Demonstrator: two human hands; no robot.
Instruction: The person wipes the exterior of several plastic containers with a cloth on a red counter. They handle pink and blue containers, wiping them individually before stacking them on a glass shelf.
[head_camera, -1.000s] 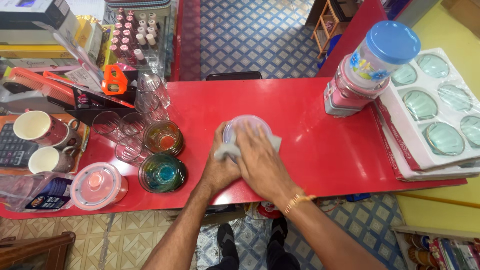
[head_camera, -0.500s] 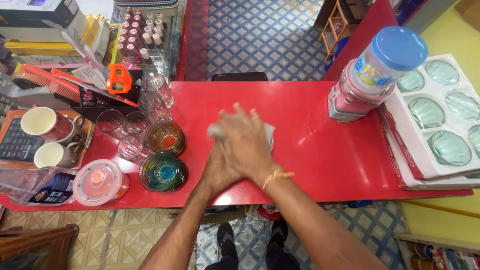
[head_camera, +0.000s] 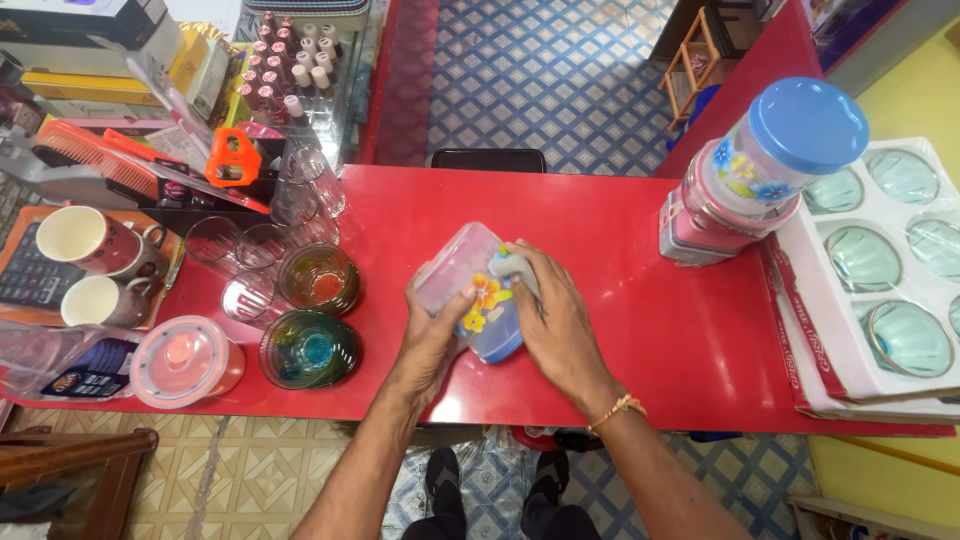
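A clear plastic jar (head_camera: 465, 275) with a flower print and a blue lid lies tilted on its side over the red counter (head_camera: 600, 240). My left hand (head_camera: 430, 335) grips the jar from its near left side. My right hand (head_camera: 555, 320) presses a small grey cloth (head_camera: 510, 268) against the jar's right side near the blue lid. Both forearms reach in from the bottom edge.
Left of the jar stand tinted glass bowls (head_camera: 310, 345), clear glasses (head_camera: 250, 270), mugs (head_camera: 85, 240) on a tray and a lidded pink container (head_camera: 185, 360). A similar blue-lidded jar (head_camera: 775, 160) stands on stacked pink containers at the right, beside a box of glass bowls (head_camera: 890, 290).
The jar has been turned and tilted onto its side, so its flower print and blue lid now show. My right hand has shifted from on top of it to its right side with the cloth.
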